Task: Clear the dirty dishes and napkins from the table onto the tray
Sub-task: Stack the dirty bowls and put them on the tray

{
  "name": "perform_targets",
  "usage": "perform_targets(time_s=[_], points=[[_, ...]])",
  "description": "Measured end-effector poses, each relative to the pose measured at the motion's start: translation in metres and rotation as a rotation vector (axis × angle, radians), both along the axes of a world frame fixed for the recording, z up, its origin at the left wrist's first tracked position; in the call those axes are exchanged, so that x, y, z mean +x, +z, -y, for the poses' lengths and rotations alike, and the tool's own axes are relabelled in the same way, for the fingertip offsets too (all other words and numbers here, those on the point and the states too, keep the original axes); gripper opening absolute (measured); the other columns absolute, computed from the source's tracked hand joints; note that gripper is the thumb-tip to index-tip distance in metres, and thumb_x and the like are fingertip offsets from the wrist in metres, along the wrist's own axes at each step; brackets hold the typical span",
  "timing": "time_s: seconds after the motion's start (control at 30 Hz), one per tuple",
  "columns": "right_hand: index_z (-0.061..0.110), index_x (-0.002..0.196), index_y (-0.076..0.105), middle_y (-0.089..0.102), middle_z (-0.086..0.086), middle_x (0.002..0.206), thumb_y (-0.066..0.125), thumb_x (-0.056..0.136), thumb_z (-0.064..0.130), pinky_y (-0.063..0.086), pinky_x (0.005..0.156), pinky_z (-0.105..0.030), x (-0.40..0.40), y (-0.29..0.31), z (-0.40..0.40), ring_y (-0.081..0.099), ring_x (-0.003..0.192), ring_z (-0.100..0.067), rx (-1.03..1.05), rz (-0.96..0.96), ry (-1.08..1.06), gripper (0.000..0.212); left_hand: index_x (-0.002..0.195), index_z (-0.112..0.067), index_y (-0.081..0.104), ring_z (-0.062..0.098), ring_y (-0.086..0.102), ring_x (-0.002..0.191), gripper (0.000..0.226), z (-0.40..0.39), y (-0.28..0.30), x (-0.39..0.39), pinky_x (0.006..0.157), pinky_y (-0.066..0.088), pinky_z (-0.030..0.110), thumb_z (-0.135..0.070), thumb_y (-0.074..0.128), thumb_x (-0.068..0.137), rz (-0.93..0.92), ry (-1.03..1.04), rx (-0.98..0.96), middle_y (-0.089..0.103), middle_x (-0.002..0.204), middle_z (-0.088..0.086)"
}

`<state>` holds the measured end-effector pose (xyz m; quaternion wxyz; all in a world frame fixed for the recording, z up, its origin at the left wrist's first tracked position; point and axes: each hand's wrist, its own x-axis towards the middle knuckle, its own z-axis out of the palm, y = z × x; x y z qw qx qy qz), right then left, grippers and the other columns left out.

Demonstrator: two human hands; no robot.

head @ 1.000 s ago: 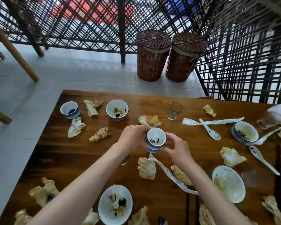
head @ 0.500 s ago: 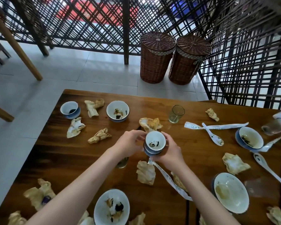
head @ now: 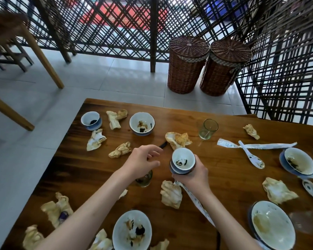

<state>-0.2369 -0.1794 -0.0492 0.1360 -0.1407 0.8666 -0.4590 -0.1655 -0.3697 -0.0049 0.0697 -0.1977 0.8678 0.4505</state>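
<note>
— Right hand [head: 192, 175]: what was its grip?
— Fingers curled round a stacked small cup [head: 182, 160], held above the table [head: 224, 177].
— And the left hand [head: 143, 162]?
— Loosely curled, holding nothing, just left of the cup, over a glass [head: 144, 178].
— Where did the other dishes lie?
— Soiled bowls [head: 142, 123] and crumpled napkins [head: 171, 193] lay scattered across the table.

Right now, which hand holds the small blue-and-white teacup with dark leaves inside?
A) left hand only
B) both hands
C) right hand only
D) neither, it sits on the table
C: the right hand is wrapped round the small blue-and-white teacup, which seems to sit stacked in a second cup, while the left hand hovers apart from it, fingers loosely curled and holding nothing.
</note>
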Motion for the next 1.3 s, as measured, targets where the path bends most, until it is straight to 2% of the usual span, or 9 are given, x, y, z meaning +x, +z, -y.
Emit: perform_targets(time_s=[0.3, 0.43, 0.73, 0.83, 0.93, 1.07, 1.17, 1.23, 1.3], points=[[0.043, 0.094, 0.051, 0.059, 0.027, 0.090, 0.092, 0.047, 0.020, 0.042, 0.057, -0.005, 0.015, 0.024, -0.014, 0.053, 0.087, 0.018, -0.057, 0.015, -0.062, 0.066, 0.114, -0.030, 0.063, 0.005, 0.059, 0.102, 0.028, 0.004, 0.016, 0.039, 0.087, 0.053, 0.028, -0.022, 0.066, 0.087, -0.062, 0.196, -0.012, 0.065, 0.107, -0.013], [0.041, 0.100, 0.053, 0.062, 0.023, 0.096, 0.091, 0.050, 0.024, 0.044, 0.062, -0.008, 0.031, 0.045, -0.038, 0.055, 0.089, 0.014, -0.090, 0.065, -0.021, 0.065, 0.118, -0.032, 0.060, -0.001, 0.052, 0.104, 0.035, -0.003, 0.026, 0.065, 0.082, 0.041, 0.010, -0.021, 0.067, 0.086, -0.076, 0.231, -0.087, 0.061, 0.114, -0.017], [0.044, 0.093, 0.054, 0.060, 0.035, 0.094, 0.078, 0.037, 0.049, 0.044, 0.061, -0.007, 0.087, 0.100, -0.102, 0.057, 0.088, 0.012, -0.071, 0.071, 0.071, 0.062, 0.123, -0.037, 0.055, -0.004, 0.053, 0.106, 0.049, -0.096, 0.067, 0.097, 0.081, 0.041, 0.006, -0.019, 0.072, 0.081, -0.100, -0.077, -0.060, 0.057, 0.113, -0.023], [0.045, 0.094, 0.053, 0.059, 0.037, 0.094, 0.078, 0.040, 0.046, 0.042, 0.060, -0.004, 0.105, 0.114, -0.122, 0.055, 0.089, 0.015, -0.068, 0.045, 0.059, 0.060, 0.125, -0.033, 0.056, 0.000, 0.054, 0.108, 0.050, -0.119, 0.077, 0.106, 0.093, 0.044, 0.016, -0.018, 0.073, 0.080, -0.120, -0.106, -0.029, 0.060, 0.117, -0.016], [0.045, 0.095, 0.053, 0.058, 0.040, 0.092, 0.086, 0.045, 0.032, 0.041, 0.060, -0.001, 0.122, 0.125, -0.149, 0.054, 0.087, 0.019, -0.066, 0.048, 0.023, 0.061, 0.122, -0.033, 0.058, -0.003, 0.054, 0.105, 0.047, -0.126, 0.079, 0.122, 0.082, 0.037, 0.002, -0.017, 0.073, 0.081, -0.147, -0.104, -0.045, 0.061, 0.113, -0.018], [0.043, 0.095, 0.053, 0.062, 0.030, 0.086, 0.091, 0.048, 0.017, 0.038, 0.057, 0.003, 0.147, 0.130, -0.180, 0.051, 0.084, 0.024, -0.065, 0.019, -0.049, 0.065, 0.115, -0.037, 0.060, 0.001, 0.054, 0.105, 0.041, -0.106, 0.074, 0.160, 0.082, 0.039, 0.010, -0.018, 0.072, 0.081, -0.077, -0.017, -0.058, 0.061, 0.112, -0.017], [0.032, 0.111, 0.056, 0.062, 0.020, 0.100, 0.092, 0.048, 0.016, 0.041, 0.064, -0.007, 0.164, 0.126, -0.189, 0.057, 0.089, 0.008, -0.078, 0.065, -0.089, 0.074, 0.115, -0.039, 0.057, 0.003, 0.055, 0.104, 0.045, -0.081, 0.068, 0.192, 0.083, 0.047, 0.019, -0.024, 0.076, 0.077, 0.024, -0.012, -0.105, 0.061, 0.116, -0.014], [0.028, 0.115, 0.056, 0.063, 0.015, 0.104, 0.092, 0.049, 0.013, 0.043, 0.071, -0.018, 0.174, 0.119, -0.195, 0.058, 0.094, -0.003, -0.094, 0.077, -0.108, 0.077, 0.124, -0.038, 0.052, 0.003, 0.052, 0.106, 0.059, -0.081, 0.058, 0.217, 0.083, 0.048, 0.020, -0.032, 0.080, 0.072, 0.134, -0.080, -0.117, 0.056, 0.125, -0.013], [0.038, 0.106, 0.056, 0.062, 0.023, 0.100, 0.092, 0.048, 0.014, 0.042, 0.068, -0.013, 0.185, 0.113, -0.200, 0.059, 0.094, 0.002, -0.087, 0.076, -0.107, 0.072, 0.137, -0.032, 0.041, 0.007, 0.046, 0.118, 0.084, -0.096, 0.043, 0.241, 0.093, 0.046, 0.025, -0.042, 0.083, 0.065, 0.235, -0.160, -0.106, 0.048, 0.135, -0.010]])
